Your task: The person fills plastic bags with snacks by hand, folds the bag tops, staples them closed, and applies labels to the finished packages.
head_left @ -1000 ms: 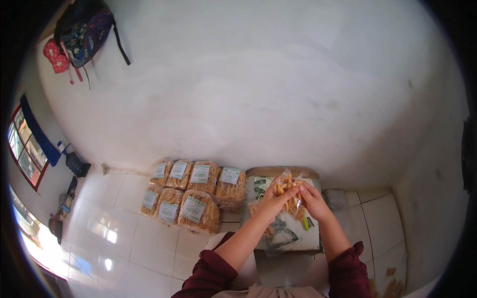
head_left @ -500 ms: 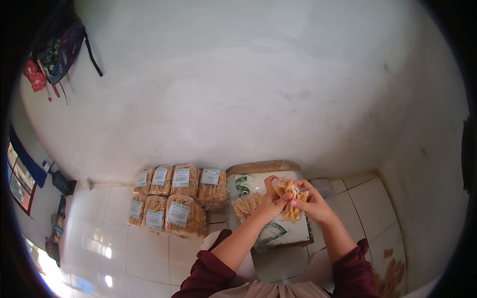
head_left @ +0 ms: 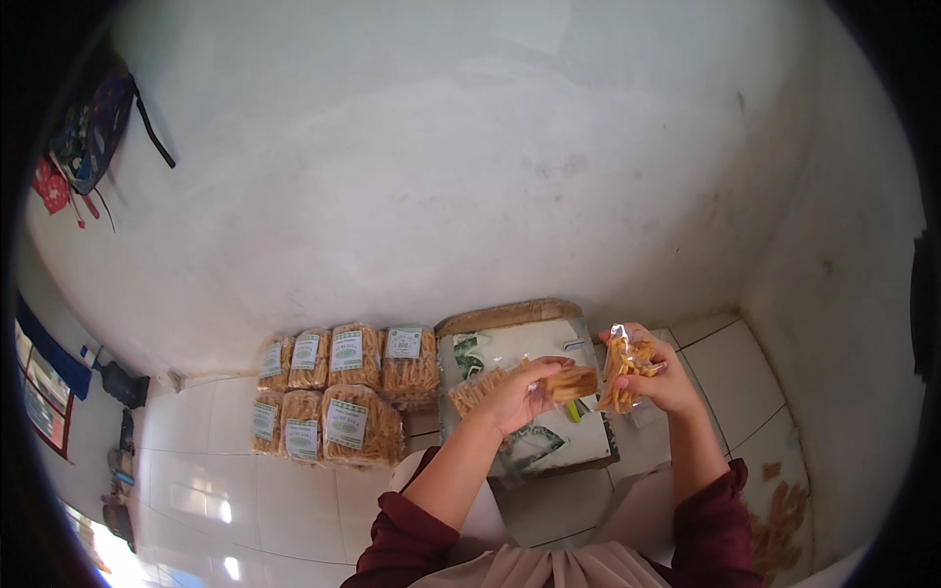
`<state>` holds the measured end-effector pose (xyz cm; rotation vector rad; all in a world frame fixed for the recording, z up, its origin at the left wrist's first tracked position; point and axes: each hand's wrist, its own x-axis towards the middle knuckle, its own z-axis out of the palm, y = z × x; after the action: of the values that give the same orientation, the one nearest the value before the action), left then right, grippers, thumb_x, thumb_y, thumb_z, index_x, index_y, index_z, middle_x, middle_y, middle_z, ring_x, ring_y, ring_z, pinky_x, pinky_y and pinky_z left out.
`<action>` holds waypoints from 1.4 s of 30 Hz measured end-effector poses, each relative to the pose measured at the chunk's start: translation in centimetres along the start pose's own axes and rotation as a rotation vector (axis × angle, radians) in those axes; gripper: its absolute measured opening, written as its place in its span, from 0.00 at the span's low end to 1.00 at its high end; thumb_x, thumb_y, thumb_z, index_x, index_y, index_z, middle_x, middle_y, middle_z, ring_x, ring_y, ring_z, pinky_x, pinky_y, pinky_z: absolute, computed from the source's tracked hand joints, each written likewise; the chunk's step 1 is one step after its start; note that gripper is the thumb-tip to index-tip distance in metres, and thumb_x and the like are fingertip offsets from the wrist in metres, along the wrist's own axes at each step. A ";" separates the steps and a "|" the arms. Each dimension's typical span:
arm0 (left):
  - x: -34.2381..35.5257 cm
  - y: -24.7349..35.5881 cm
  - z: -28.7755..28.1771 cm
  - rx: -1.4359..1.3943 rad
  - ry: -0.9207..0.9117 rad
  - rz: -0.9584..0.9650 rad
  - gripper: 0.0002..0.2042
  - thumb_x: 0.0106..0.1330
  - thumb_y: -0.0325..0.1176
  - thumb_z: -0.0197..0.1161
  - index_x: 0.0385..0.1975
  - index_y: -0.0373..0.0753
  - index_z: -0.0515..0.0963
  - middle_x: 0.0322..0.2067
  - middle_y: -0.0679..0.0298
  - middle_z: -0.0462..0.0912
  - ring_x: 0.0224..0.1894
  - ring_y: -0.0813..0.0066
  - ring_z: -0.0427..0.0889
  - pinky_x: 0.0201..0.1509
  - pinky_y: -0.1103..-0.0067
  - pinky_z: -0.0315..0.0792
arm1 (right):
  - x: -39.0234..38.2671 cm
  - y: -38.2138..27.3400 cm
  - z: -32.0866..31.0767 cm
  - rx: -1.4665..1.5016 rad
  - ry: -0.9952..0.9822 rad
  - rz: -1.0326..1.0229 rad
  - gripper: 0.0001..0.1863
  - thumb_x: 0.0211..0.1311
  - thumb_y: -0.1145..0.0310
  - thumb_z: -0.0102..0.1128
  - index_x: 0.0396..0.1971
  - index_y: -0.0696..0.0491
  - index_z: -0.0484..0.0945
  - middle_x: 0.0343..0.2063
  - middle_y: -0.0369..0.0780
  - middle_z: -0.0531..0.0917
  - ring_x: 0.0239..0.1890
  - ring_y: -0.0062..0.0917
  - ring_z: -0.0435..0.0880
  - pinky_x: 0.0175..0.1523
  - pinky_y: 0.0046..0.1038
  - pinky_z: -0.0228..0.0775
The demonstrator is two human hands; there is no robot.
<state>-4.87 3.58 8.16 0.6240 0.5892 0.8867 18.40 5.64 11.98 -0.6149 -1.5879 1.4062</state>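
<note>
My left hand [head_left: 520,394] is closed on a small bundle of golden-brown snack sticks [head_left: 572,386]; I cannot tell whether clear film wraps it. To its right, my right hand [head_left: 668,377] grips a shiny clear plastic bag of similar sticks [head_left: 627,368], held upright and apart from the left bundle. Both hands are above a white carton [head_left: 564,446] with green printed leaves. Partly behind my left forearm, a clear pack of sticks [head_left: 472,394] lies on the carton. A bright green object [head_left: 574,411] shows on the carton beneath the left bundle.
Several labelled, filled snack bags [head_left: 363,426] stand in two rows on the white tiled floor [head_left: 294,505], left of the carton. Loose brown pieces [head_left: 781,524] lie at the lower right. A pale wall [head_left: 470,196] rises behind; bags [head_left: 93,137] hang at the upper left.
My hands have drawn apart. The right moved right with the clear bag, while the left now holds a separate bundle. The green object on the carton has come into view.
</note>
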 end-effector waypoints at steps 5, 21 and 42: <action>0.0 -0.1 0.0 -0.032 -0.087 -0.012 0.14 0.63 0.33 0.51 0.45 0.32 0.70 0.43 0.59 0.74 0.45 0.72 0.75 0.46 0.78 0.73 | 0.7 0.8 0.9 -0.107 -0.207 -0.002 0.25 0.41 0.71 0.73 0.43 0.58 0.75 0.49 0.39 0.72 0.50 0.22 0.70 0.53 0.24 0.64; 3.2 -1.8 -0.6 0.233 0.276 0.305 0.22 0.67 0.49 0.44 0.49 0.36 0.70 0.44 0.64 0.75 0.46 0.77 0.73 0.50 0.78 0.66 | 1.9 4.3 2.7 0.184 0.070 0.271 0.21 0.51 0.71 0.66 0.45 0.59 0.71 0.37 0.35 0.78 0.38 0.17 0.77 0.43 0.20 0.69; 5.6 -3.9 -0.9 -0.236 0.185 0.135 0.16 0.63 0.40 0.59 0.45 0.39 0.67 0.31 0.67 0.73 0.32 0.79 0.76 0.32 0.81 0.73 | 2.6 6.0 1.4 -0.595 0.243 0.230 0.33 0.44 0.51 0.71 0.44 0.58 0.69 0.22 0.37 0.74 0.23 0.22 0.74 0.29 0.21 0.68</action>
<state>-0.72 6.60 3.61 0.3729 0.6021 1.1309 14.81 8.43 7.12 -1.3015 -1.7740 0.9512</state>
